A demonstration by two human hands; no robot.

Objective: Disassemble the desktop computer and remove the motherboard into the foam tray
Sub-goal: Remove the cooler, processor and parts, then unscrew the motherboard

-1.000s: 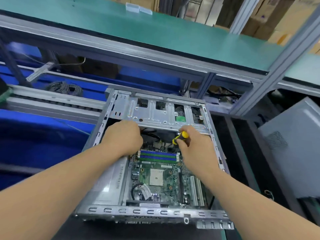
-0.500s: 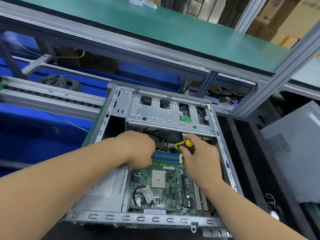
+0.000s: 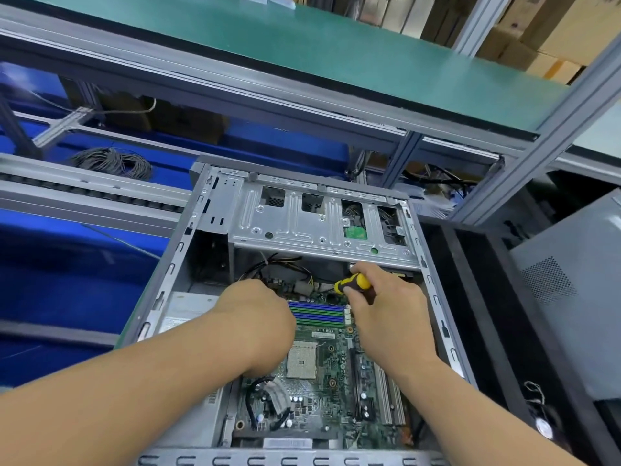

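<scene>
Green motherboard: below both hands, long axis near-far.
Right hand: grips screwdriver.
Left hand: nearer far-left connectors; grip hidden.

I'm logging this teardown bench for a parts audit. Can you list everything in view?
computer case: one, grey, centre, open
motherboard: one, green, inside case
memory slots: several, blue and green, between the hands
drive cage: one, silver, far end of case
screwdriver: one, yellow-black handle
wire coil: one, grey, far left
side panel: one, grey, right
left hand: reaching inside case, fingers hidden
right hand: grips screwdriver
</scene>
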